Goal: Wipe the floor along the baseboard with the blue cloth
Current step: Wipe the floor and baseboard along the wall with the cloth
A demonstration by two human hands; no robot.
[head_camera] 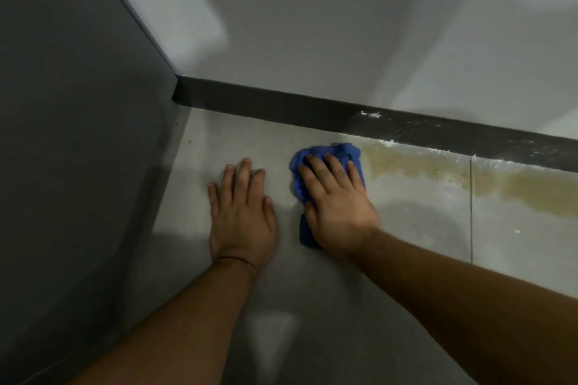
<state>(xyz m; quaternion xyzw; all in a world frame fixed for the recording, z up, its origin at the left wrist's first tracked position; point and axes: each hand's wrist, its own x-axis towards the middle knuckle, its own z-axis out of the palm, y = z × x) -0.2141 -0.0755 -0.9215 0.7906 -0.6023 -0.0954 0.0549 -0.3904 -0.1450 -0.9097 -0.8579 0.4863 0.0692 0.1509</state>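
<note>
- blue cloth [339,151] bunched under right hand [336,201], flat fingers pressing it to floor [406,259], near baseboard [312,109]
- left hand [240,209] flat on floor beside it, fingers straight
- yellowish stain [438,170] right of right hand

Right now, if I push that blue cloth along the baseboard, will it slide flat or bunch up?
The blue cloth looks soft and floppy: it is crumpled into folds under the right hand, so it will probably bunch rather than slide flat. It seems light, so only the flat palm's pressure likely moves it. It might drag on the yellowish stain.
</note>
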